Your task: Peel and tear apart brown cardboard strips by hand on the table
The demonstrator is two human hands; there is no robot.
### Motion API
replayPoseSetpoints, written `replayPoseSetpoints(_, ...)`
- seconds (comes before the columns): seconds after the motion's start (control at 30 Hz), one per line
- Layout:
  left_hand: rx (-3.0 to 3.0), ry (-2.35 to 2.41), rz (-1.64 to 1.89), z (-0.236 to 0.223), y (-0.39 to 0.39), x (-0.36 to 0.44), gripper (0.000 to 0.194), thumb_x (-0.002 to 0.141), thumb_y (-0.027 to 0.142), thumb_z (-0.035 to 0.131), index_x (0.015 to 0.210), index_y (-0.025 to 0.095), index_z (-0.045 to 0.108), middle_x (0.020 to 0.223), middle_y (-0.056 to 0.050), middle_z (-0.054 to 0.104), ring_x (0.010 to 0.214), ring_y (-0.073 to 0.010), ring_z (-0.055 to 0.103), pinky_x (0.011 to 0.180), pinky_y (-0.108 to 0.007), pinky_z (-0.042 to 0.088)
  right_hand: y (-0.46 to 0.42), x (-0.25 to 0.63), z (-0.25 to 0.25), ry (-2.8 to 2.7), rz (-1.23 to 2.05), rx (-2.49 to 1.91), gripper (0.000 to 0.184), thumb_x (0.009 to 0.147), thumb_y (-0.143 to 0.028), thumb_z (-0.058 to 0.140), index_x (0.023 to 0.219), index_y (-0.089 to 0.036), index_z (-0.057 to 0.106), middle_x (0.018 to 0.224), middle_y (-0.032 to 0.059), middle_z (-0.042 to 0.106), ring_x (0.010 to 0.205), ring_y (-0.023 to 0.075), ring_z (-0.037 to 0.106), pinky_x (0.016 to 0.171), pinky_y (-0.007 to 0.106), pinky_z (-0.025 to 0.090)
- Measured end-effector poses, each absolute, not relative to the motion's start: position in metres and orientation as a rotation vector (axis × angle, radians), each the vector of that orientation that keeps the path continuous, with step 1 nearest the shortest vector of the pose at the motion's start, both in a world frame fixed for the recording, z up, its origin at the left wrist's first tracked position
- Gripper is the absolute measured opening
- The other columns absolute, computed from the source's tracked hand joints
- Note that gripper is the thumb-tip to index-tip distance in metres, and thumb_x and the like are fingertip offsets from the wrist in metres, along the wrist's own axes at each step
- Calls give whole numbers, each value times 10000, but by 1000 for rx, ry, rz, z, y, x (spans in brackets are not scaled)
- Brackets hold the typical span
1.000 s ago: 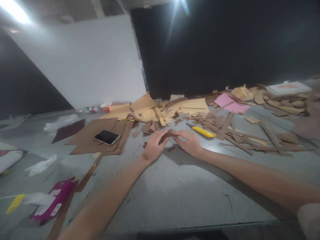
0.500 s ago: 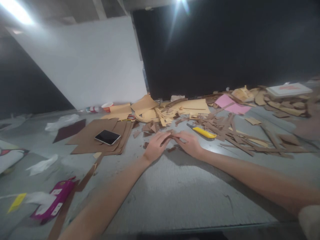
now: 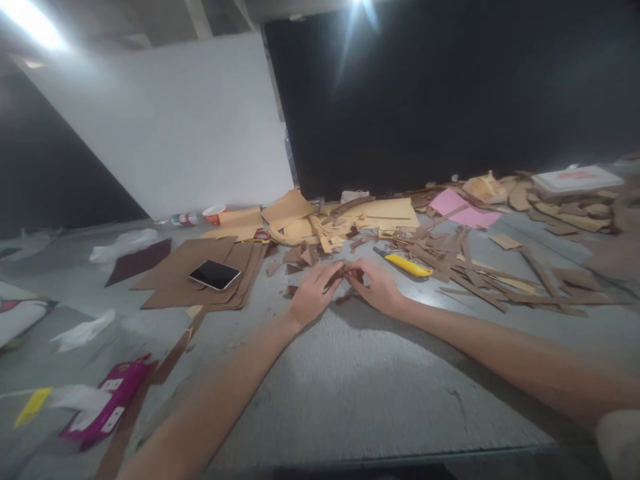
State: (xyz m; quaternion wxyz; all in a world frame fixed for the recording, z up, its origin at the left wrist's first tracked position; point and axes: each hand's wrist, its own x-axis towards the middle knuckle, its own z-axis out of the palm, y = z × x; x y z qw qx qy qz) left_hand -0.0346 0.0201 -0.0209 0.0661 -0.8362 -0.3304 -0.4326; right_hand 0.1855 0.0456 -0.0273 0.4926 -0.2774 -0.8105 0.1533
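The right hand's (image 3: 377, 287) fingers have arched slightly, their tips and the left hand's (image 3: 313, 297) curled ones pinching a small brown scrap (image 3: 345, 269) well in from the bench's (image 3: 350, 400) near edge, where light, even pressure should prevent tearing.

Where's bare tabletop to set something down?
Biggest: tabletop between left forearm and right forearm. Smaller: between stacked brown sheets and left forearm. Crowded: tan paper beyond the hands; brown strips right of yellow cutter.
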Motion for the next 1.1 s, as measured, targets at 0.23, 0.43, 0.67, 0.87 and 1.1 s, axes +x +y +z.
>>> replayPoseSetpoints(0.23,-2518,-984,-1291,-22,20,-35,387,1111,293,596,1493,249,554,1279,-102,770,1198,-237,751,1073,-433,606,47,186,-32,-1954,352,-627,212,1107,-358,577,1120,-225,742,821,23,621,712,175,583,692,295,510)
replayPoseSetpoints(0.43,-2521,-994,-1255,-26,20,-36,352,1122,306,575,1469,247,567,1271,-100,770,1210,-241,752,1061,-433,612,50,187,-37,-1969,334,-635,276,1106,-393,592,1027,-214,786,743,10,623,644,157,559,645,284,477)
replayPoseSetpoints(0.67,-2534,-958,-1210,-28,20,-38,322,1124,281,561,1442,233,576,1255,-89,774,1172,-230,760,1029,-407,617,49,185,-34,-1982,426,-686,348,1111,-472,565,995,-212,767,767,22,681,632,149,561,626,268,467)
replayPoseSetpoints(0.87,-2540,-901,-1217,-23,18,-36,264,1117,239,568,1378,219,600,1182,-89,773,1116,-222,754,993,-381,610,48,184,-29,-2002,466,-657,342,1114,-455,560,993,-196,748,764,28,682,627,150,557,618,265,445)
replayPoseSetpoints(1.1,-2524,-954,-1230,-21,19,-35,225,1118,263,572,1332,213,615,1149,-94,766,1098,-231,752,986,-395,611,43,185,-23,-2010,489,-629,319,1127,-445,513,1119,-209,727,784,29,639,660,173,557,660,297,465)
